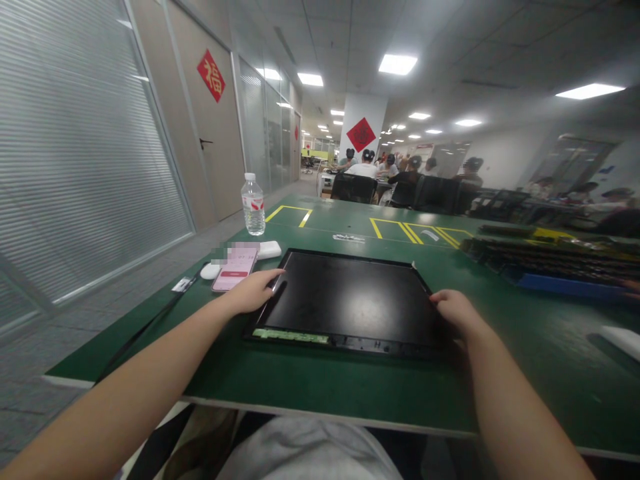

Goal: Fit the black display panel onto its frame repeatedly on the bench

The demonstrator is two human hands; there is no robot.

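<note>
Squarely in front of the person, a black panel (350,300) lies flat on the green desk (320,387), its near edge set a little back from the desk's front edge. A narrow green strip (290,335) runs along the left part of that near edge.

The left hand (253,291) rests on the panel's left edge. Its grip is open, with the fingers stretched forward along the frame and clasping nothing. The right hand (457,310) sits on the panel's right edge near the front corner, knuckles up and fingers curled downward. I cannot tell whether its grip closes on the edge or only presses against it.

Just beyond the left hand lies a pink phone (235,270), with a white case (269,250) beside it and a water bottle (253,203) standing farther back. Dark trays (550,257) line the desk's right side. People (365,167) sit at other desks in the distance.
</note>
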